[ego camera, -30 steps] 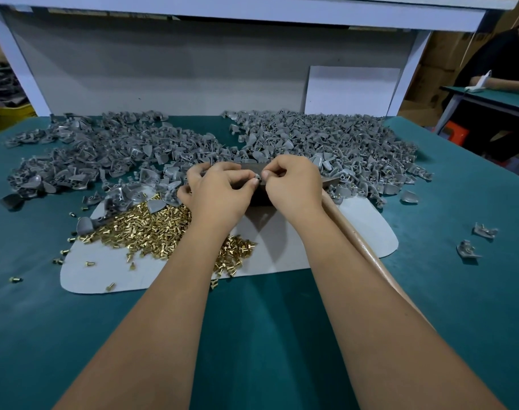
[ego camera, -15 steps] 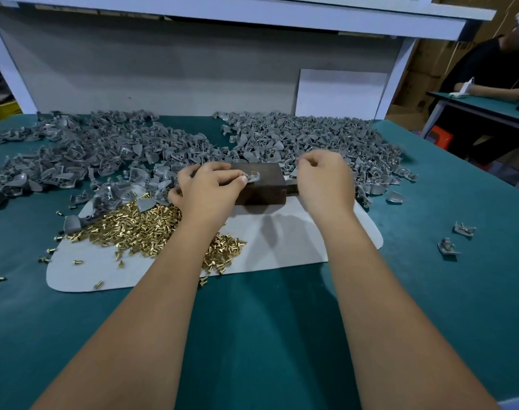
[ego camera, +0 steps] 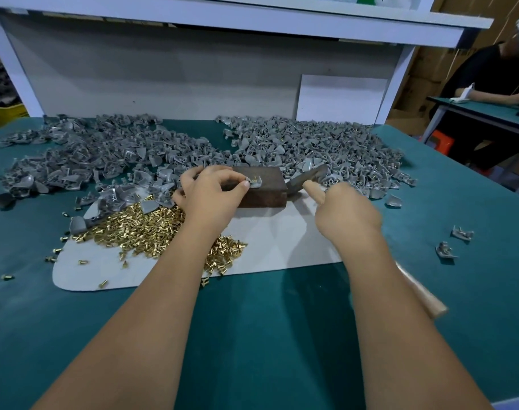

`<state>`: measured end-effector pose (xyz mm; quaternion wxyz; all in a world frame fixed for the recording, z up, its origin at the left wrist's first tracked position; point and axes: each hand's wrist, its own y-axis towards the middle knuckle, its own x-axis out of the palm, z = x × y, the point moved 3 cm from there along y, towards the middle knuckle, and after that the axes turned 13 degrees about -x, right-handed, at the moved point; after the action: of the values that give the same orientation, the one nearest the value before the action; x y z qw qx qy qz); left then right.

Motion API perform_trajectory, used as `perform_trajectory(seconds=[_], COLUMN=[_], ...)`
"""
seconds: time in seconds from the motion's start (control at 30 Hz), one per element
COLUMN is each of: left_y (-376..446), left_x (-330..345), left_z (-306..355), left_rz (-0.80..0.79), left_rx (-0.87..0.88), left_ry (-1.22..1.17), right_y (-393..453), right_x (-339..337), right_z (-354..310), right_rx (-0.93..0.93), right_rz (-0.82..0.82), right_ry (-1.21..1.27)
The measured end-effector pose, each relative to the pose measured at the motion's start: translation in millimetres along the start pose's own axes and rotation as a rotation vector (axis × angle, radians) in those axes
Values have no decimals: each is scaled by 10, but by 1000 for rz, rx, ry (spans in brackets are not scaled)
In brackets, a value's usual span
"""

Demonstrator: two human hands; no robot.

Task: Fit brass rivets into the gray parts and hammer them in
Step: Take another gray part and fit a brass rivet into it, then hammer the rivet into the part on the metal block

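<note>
At frame centre, the left hand [ego camera: 211,190] pinches a gray part [ego camera: 254,182] with a brass rivet [ego camera: 254,179] on the dark block [ego camera: 261,187]. The right hand [ego camera: 345,213] grips the hammer [ego camera: 308,177], fingers curled round its handle.

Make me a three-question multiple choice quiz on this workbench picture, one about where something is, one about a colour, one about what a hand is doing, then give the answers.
1. Where does the gray part with a brass rivet in it sit?
A. on the dark block
B. on the white mat
C. on the shelf

2. What colour is the table cover?
A. red
B. teal
C. black

3. What is the right hand doing?
A. lying flat on the table
B. scooping rivets
C. gripping the hammer handle

Answers:
1 A: the left hand holds it on top of the dark block.
2 B: the table cover is teal all around the white mat.
3 C: the right hand is curled round the hammer handle.
</note>
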<state>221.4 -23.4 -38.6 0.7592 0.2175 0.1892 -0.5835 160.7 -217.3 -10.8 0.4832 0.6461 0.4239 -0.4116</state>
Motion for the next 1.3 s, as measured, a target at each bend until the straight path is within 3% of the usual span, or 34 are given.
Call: perform_trajectory(seconds=[0.1,0.27,0.5,0.67,0.8,1.03,1.17,1.3], left_y=[11,1,9,26,35,35,48,43], left_x=[6,-3,3,41,30,40,44,44], left_z=[8,11,19,6,-3,-29,-28,-27], left_rz=[13,52,68,86,76,109,99,108], left_rx=[3,18,23,30,16,52,11,35], left_ry=[10,22,54,75,52,39,17,16], right_y=[13,-36,-136,-156,-175,-197,-216,-178], right_x=[-108,-329,-348,-333,-222,-336,-296,-487], right_z=[44,-92,-333,-342,-407,-454,-435,-429], right_rx=[56,-67,-267,-245,-288,-255,-324,-339], right_rz=[141,302,252,393,231,453,261,437], right_ry=[66,156,110,16,-16,-70,-111,-70])
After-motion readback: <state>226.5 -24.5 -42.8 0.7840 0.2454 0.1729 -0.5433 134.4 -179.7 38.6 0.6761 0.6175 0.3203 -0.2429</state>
